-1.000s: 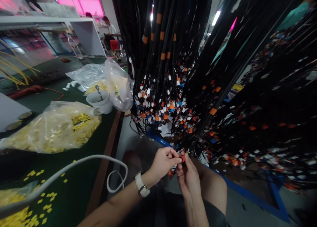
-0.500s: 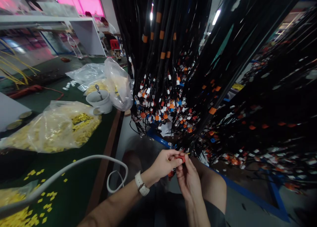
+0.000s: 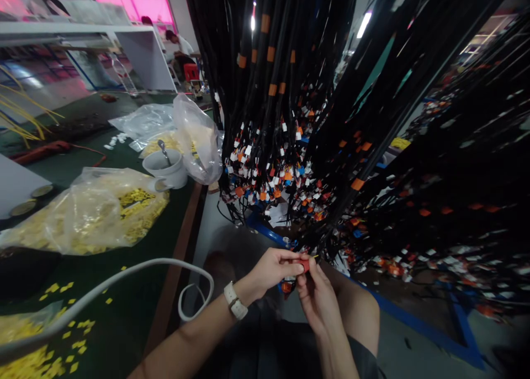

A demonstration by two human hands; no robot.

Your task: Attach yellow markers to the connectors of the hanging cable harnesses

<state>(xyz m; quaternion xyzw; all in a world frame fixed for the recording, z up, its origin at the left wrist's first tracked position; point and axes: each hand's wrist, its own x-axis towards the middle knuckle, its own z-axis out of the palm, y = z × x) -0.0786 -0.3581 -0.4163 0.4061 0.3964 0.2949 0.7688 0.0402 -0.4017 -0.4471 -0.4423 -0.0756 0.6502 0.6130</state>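
Between the fingertips of both hands, above my lap, is a small red connector [image 3: 304, 265]. My left hand [image 3: 275, 271], with a white watch on its wrist, pinches it from the left, thumb in front. My right hand [image 3: 318, 299] closes on it from the right with thumb and fingers. A thin yellow wire end [image 3: 315, 256] shows just above the right fingertips. Below the left fingers hangs an orange-red connector [image 3: 286, 287], partly hidden. Behind the hands, black cable bundles [image 3: 265, 53] hang down, ending in many white, orange, red and blue connectors [image 3: 285, 175].
On the green table [image 3: 136, 285] at left are a plastic bag of yellow pieces [image 3: 83, 219], a white cup with a spoon [image 3: 168, 172] and loose yellow pieces. A grey hose [image 3: 144, 266] loops over its edge. A blue frame [image 3: 430, 335] stands low at right. Someone sits far back.
Both hands stay on the red connector, which has turned slightly. The orange-red connector beneath shows a little more. Otherwise little has moved.
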